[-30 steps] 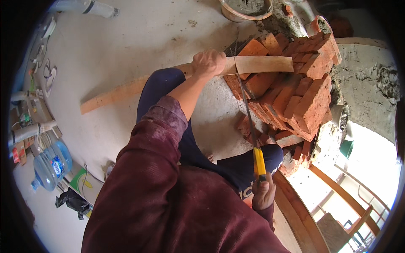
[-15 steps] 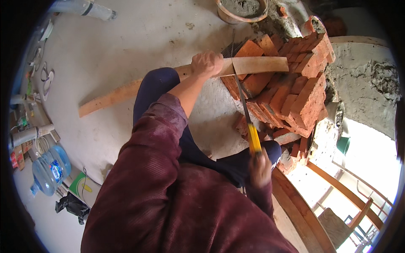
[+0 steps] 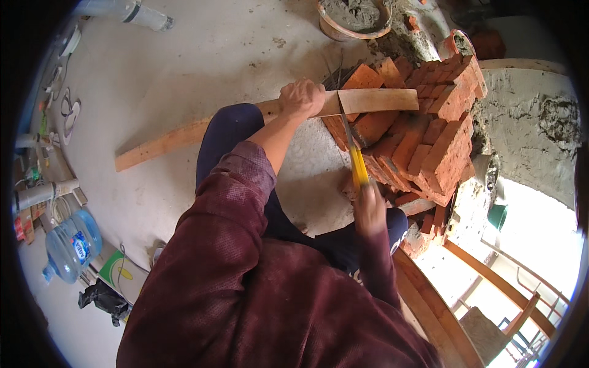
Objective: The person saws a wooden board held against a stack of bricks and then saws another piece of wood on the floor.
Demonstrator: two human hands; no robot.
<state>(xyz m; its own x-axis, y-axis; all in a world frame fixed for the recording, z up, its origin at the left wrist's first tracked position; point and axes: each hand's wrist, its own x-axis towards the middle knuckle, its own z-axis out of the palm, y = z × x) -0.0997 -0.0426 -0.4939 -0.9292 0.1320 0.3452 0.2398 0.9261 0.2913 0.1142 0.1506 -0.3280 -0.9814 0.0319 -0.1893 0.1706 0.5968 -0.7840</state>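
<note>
Over the pile of red bricks point(image 3: 423, 141) on the concrete floor point(image 3: 202, 55), a long wooden plank point(image 3: 270, 113) lay with its long axis running across the view, its pale right end resting on top of the bricks and its darker left end angled down toward the floor at the person's left. The left hand point(image 3: 302, 98) was closed over the plank's upper edge near the middle, fingers wrapped around it and pressing it down just beside the cut. A handsaw point(image 3: 350, 147) stood nearly at right angles to the plank, its thin blade meeting the wood just to the right of that hand and its yellow handle pointing back toward the person. The right hand point(image 3: 370, 208) was clenched tight around the lower end of that handle, somewhat blurred. The person's knee in dark blue trousers sat under the plank. A round tub of grey mortar point(image 3: 356, 18) stood beyond the bricks, and a blue water bottle point(image 3: 70, 245) lay well apart at the far left.
</note>
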